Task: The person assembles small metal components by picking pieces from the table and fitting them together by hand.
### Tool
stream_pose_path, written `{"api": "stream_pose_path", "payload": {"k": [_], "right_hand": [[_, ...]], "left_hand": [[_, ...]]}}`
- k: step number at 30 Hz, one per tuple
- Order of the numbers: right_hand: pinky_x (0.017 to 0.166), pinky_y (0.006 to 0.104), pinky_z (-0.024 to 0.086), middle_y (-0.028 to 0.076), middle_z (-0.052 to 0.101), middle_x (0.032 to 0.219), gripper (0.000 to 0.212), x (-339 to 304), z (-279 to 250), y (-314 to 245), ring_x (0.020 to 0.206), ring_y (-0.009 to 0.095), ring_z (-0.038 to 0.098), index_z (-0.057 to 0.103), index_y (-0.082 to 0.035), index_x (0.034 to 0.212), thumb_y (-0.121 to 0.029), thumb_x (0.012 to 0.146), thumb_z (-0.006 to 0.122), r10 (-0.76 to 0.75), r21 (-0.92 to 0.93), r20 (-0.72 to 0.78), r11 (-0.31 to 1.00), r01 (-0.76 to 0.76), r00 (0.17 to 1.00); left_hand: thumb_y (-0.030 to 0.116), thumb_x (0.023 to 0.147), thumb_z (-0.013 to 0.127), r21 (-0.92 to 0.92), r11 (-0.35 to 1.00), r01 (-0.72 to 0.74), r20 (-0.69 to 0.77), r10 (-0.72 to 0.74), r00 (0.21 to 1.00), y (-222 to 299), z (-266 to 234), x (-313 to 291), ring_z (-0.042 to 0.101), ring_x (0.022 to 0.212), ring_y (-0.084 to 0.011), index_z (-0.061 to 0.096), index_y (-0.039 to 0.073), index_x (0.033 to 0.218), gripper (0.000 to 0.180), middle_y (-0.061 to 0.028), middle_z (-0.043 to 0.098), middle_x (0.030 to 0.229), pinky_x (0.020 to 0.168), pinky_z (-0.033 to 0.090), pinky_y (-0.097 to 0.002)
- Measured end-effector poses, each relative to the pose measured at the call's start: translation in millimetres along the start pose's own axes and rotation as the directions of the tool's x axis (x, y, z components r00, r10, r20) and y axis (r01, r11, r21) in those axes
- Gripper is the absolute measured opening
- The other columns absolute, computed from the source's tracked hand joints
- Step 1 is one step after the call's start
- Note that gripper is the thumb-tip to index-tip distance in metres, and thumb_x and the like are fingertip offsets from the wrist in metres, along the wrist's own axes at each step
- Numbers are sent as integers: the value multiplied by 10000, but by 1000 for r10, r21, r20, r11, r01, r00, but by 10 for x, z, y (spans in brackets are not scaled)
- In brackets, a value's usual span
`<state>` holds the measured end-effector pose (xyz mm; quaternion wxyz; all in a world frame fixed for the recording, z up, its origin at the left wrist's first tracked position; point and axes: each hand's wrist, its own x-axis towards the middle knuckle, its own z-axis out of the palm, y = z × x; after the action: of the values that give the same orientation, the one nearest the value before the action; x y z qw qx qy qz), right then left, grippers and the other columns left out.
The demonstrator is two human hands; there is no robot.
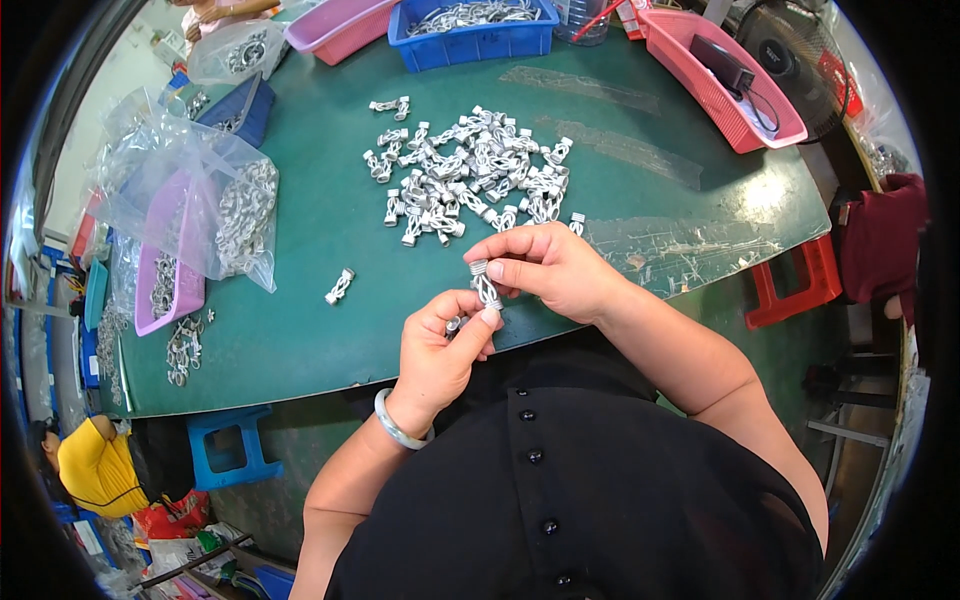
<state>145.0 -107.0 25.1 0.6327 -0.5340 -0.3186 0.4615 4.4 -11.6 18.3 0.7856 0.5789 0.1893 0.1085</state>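
Between my two hands is a small silver-white twisted link piece [486,288] with ribbed ends, held upright just over the table's near edge. My left hand [436,358], with a pale bangle [392,424] at its wrist, pinches the lower end. More small metal bits show in its curled fingers, too small to name. My right hand [560,270] grips the upper end between thumb and forefinger. Beyond the hands lies a loose pile of similar link pieces [480,165]. One single link piece [340,286] lies apart, left of my hands.
On the green table [300,220], clear plastic bags [245,215] of metal parts and a pink basket [150,310] stand at left. A blue bin [475,50] of parts sits at the far edge. A pink basket [690,75] holds a black device. Stools [235,450] flank the table.
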Motion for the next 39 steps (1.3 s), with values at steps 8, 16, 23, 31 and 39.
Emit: {"api": "stream_pose_path", "payload": {"k": [8,16,23,31,39], "right_hand": [[671,208,436,21,604,817,190,-12,4,-13,737,64,535,585,0,993,-22,816,520,-54,2,6,999,54,999],[663,201,432,13,585,802,169,14,-22,-13,741,53,523,570,-3,969,-42,807,543,-72,-22,34,997,72,997],[468,221,443,28,547,669,104,493,-271,-353,533,89,530,535,4,852,-68,779,553,110,-167,-28,980,-113,994],[742,326,490,161,553,902,240,1681,-832,-1385,883,242,555,472,79,992,-52,800,530,-248,10,-399,961,275,883],[673,266,466,59,600,819,310,1523,-761,-879,693,163,570,549,-1,1021,-134,746,600,-183,-743,-53,664,84,982]], "left_hand": [[70,809,559,36,999,-20,-5,20,1000,-13,1,10,482,545,-39,559,8,839,69,-3,550,692,496,393,-163],[71,809,558,24,999,-20,8,20,1000,-40,-27,38,484,547,-40,562,8,869,87,-9,557,706,493,395,-164],[83,840,484,-138,990,11,-18,-14,1000,-59,-121,64,491,549,-86,521,0,994,179,-60,568,738,497,402,-198],[44,823,503,-327,944,-46,56,68,996,-132,-212,95,522,606,-104,518,-11,1011,197,-64,574,792,551,433,-230],[35,828,492,-446,895,-25,79,67,995,-131,-273,113,530,636,-123,515,-6,1016,194,-73,571,820,569,435,-246]]}}
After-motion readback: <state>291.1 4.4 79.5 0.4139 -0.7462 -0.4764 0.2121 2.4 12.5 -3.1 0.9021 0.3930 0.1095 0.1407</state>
